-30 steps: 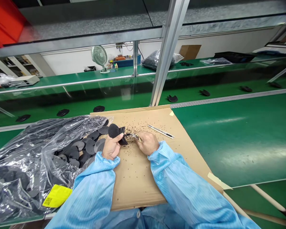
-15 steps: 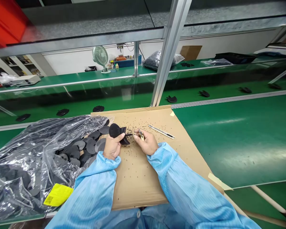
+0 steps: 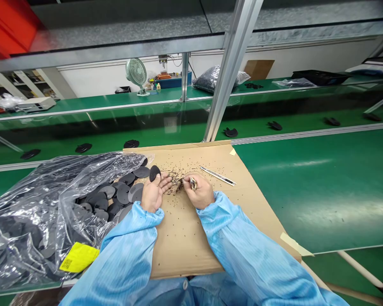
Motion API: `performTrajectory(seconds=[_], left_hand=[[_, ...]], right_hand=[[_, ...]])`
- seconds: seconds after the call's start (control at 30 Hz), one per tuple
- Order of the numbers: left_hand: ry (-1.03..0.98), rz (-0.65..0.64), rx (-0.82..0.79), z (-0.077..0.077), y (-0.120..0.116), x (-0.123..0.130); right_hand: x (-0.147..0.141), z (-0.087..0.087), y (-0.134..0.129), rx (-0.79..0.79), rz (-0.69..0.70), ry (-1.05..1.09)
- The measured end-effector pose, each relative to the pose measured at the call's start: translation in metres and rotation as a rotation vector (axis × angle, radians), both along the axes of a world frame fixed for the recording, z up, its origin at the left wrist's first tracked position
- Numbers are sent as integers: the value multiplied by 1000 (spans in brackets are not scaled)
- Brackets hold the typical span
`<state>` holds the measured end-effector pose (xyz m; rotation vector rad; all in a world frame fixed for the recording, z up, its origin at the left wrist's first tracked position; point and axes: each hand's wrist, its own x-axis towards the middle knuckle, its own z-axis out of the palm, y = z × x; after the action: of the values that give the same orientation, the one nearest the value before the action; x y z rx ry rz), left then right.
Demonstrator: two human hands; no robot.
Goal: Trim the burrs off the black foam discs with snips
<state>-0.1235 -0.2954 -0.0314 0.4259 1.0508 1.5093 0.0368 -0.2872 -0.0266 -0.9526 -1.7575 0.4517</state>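
My left hand (image 3: 155, 194) holds a flat black plastic part (image 3: 154, 172) turned edge-on, above a cardboard sheet (image 3: 194, 238). My right hand (image 3: 199, 190) is closed on a small metal hand tool (image 3: 191, 183), its tip close to the part. Both sleeves are light blue. Tiny black trimmings (image 3: 175, 174) are scattered over the cardboard around the hands. A clear plastic bag (image 3: 47, 204) full of several black round parts lies open just left of my left hand.
A slim metal tool (image 3: 217, 176) lies on the cardboard right of my hands. A green conveyor belt (image 3: 166, 127) behind carries several black parts. An aluminium post (image 3: 230, 72) rises beyond the cardboard. Green table surface (image 3: 322, 187) extends to the right. A small fan (image 3: 136, 75) stands far back.
My left hand has turned the black part, which now shows smaller and edge-on. My right hand with the tool has drawn slightly closer to the left hand.
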Motion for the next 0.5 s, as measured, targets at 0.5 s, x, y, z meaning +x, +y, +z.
performTrajectory(seconds=[0.5], left_hand=[[-93, -171, 74, 9, -7, 1]], right_hand=[[-4, 0, -1, -16, 179, -56]])
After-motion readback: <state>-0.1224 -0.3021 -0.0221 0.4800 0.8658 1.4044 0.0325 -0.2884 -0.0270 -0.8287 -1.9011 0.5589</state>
